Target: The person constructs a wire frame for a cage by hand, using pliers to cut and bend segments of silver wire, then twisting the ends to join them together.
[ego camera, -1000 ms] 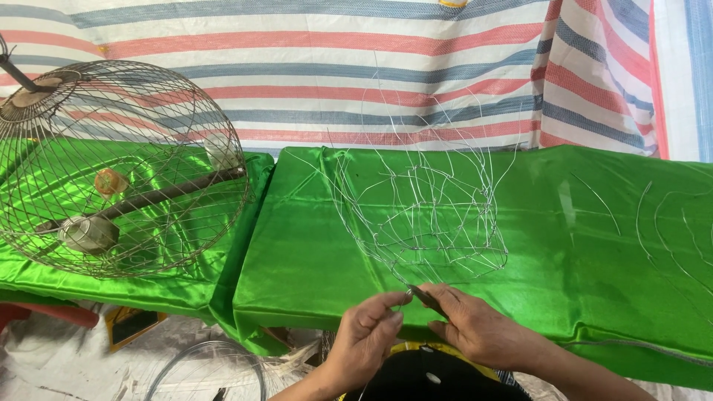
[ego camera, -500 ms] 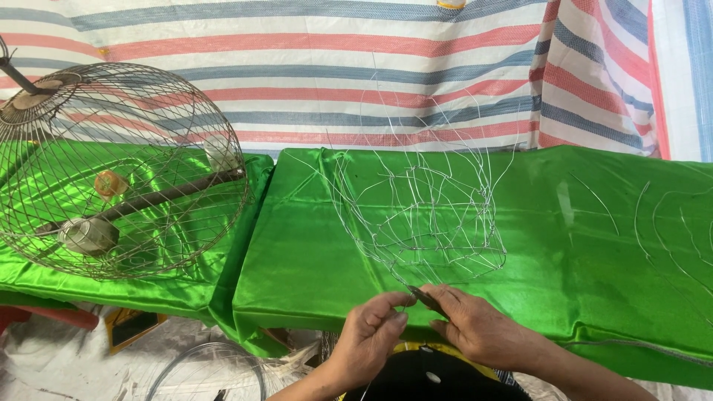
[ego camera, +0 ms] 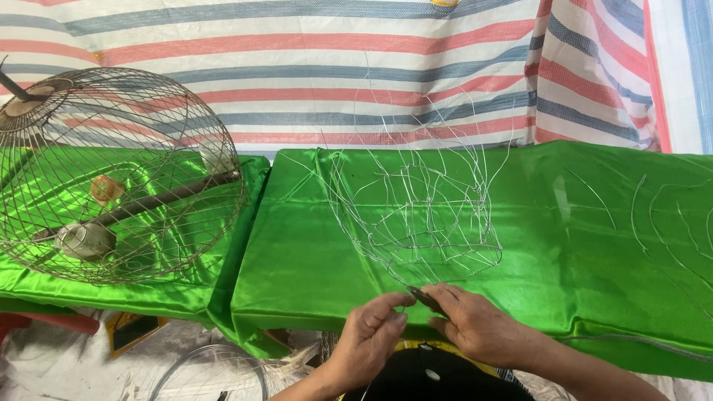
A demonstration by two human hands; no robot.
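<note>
A half-woven basket of thin silver wire (ego camera: pixel 420 215) stands on the green satin cloth (ego camera: pixel 312 245) of the table, its loose wire ends pointing up. At its near rim my right hand (ego camera: pixel 479 327) grips a small dark tool (ego camera: pixel 425 298), likely pliers. My left hand (ego camera: pixel 371 334) sits just beside it, fingers pinched on a wire strand at the basket's lower edge. Both hands meet at the table's front edge.
A round wire cage frame (ego camera: pixel 111 174) with a dark bar and tape rolls inside rests on the left table. Loose bent wires (ego camera: pixel 668 215) lie on the cloth at right. A striped tarp hangs behind. A wire hoop (ego camera: pixel 212 371) lies on the floor.
The hands have shifted only slightly at the basket's rim; the left fingers have closed in toward the tool. Nothing else moved.
</note>
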